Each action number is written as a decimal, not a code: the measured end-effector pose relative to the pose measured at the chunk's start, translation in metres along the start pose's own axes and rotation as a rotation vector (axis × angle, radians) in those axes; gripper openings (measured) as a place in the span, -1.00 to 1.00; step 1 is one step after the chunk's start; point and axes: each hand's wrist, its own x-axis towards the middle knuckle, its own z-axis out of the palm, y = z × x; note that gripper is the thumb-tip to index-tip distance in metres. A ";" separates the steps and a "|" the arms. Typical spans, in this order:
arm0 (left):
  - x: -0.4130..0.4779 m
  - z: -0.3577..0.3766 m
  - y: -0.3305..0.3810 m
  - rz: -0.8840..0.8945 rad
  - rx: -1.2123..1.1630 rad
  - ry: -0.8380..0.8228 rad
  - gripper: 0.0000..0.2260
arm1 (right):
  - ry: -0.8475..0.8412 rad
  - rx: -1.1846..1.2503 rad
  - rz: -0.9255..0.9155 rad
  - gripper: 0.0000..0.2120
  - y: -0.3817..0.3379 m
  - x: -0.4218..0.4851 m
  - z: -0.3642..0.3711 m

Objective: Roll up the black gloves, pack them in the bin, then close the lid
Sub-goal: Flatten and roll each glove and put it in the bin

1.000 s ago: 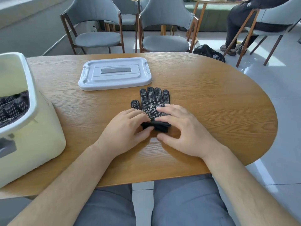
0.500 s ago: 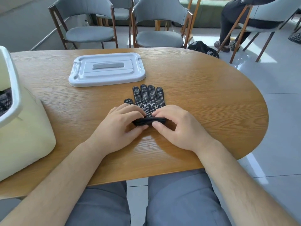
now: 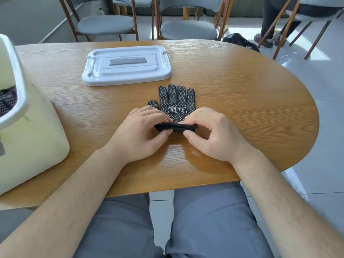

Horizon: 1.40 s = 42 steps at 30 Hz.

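A black glove [image 3: 176,101] with white dots lies flat on the wooden table [image 3: 242,101], fingers pointing away from me. Its cuff end is rolled into a short tube near me. My left hand [image 3: 137,135] pinches the left end of that roll between thumb and fingers. My right hand [image 3: 214,133] pinches the right end the same way. The cream bin [image 3: 31,127] stands open at the left edge, with dotted black gloves [image 3: 7,103] partly visible inside. Its white lid [image 3: 126,65] lies flat on the table beyond the glove.
Grey chairs [image 3: 188,28] with wooden frames stand behind the table. A person's legs [image 3: 270,21] and a dark bag [image 3: 240,41] are on the floor at the far right. My knees are under the table's near edge.
The roll at the cuff has grown slightly and moved a little toward the glove's fingers. The camera view has shifted down and right, so less of the bin shows.
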 end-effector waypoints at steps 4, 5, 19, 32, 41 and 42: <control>0.001 -0.001 0.004 -0.024 -0.054 0.019 -0.83 | 0.026 0.020 0.015 -0.86 -0.005 0.000 0.000; 0.001 -0.001 0.005 -0.055 -0.080 0.043 -0.82 | 0.041 0.023 0.040 -0.82 -0.007 0.000 0.000; 0.010 0.014 -0.008 -0.035 0.114 0.143 -0.88 | 0.101 -0.303 0.086 -0.83 0.005 0.010 0.011; 0.004 0.000 0.001 -0.102 0.110 0.034 -0.74 | 0.039 -0.206 0.088 -0.80 0.000 0.004 0.001; 0.009 0.004 0.005 -0.148 -0.079 0.133 -0.83 | 0.034 -0.106 0.204 -0.82 -0.003 0.005 0.003; 0.010 0.005 0.002 -0.131 -0.045 0.146 -0.85 | 0.042 -0.132 0.195 -0.84 -0.002 0.007 0.005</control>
